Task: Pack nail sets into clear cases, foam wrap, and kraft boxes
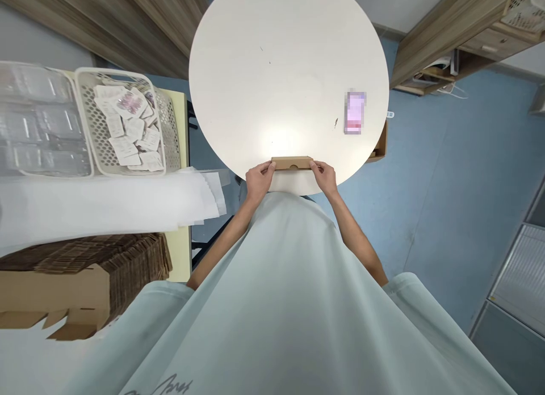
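Observation:
A small brown cardboard box (292, 163), long and flat with a half-round notch in its near side, is at the near edge of the round white table (281, 71). My left hand (259, 180) pinches its left end between thumb and fingers. At the right end, my right hand (325, 177) grips the box the same way. The box looks closed; what it holds, if anything, is hidden. Whether it rests on the tabletop or hangs just above it, I cannot tell.
On the right of the table lies a blurred-out phone-like item (355, 112). The yellow side table (183, 253) at left bears a white basket of small packets (128, 128), clear plastic containers (46, 120), white sheets (110, 205) and stacked flattened cardboard boxes (128, 270).

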`<state>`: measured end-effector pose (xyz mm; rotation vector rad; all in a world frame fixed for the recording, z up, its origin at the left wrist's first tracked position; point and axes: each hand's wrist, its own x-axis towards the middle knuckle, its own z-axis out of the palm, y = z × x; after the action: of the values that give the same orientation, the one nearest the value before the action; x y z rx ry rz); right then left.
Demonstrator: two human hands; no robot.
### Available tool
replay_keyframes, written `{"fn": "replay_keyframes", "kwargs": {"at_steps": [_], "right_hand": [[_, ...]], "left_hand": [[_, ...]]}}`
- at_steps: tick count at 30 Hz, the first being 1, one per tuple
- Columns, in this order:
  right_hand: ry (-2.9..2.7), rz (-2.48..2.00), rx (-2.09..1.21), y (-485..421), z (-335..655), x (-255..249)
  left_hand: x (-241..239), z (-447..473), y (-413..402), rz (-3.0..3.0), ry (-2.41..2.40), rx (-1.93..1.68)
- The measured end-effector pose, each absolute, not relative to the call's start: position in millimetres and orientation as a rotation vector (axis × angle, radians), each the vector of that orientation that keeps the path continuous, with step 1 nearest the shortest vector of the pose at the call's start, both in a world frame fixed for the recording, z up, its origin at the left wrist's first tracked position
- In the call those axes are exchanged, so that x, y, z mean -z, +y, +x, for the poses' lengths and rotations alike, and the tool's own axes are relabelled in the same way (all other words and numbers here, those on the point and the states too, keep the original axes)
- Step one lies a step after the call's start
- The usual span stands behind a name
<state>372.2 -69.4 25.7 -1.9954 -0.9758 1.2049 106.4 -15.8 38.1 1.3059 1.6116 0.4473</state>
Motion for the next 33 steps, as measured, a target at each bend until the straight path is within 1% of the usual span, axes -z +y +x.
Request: {"fn": "replay_keyframes", "kwargs": {"at_steps": [4, 9, 13, 23, 33], "right_hand": [[-0.974, -1.986, -1.286, -70, 376, -23], [-1.036, -1.952, -1.264, -71, 373, -10], [-1.061, -1.948, -1.273, -73, 370, -8], [-1.062, -1.96, -1.177, -68, 362, -12], [-1.156, -1.942, -1.111, -75, 361, 4]], "left_hand": [[-35, 105, -11, 1.244, 1.643, -0.401], [-22, 104, -6, 1.257, 1.572, -0.413], [-18, 103, -8, 1.273, 1.512, -0.414], [-15, 112, -3, 1.298, 1.567, -0.457], [-17, 114, -8, 1.262, 1.588, -0.467]]}}
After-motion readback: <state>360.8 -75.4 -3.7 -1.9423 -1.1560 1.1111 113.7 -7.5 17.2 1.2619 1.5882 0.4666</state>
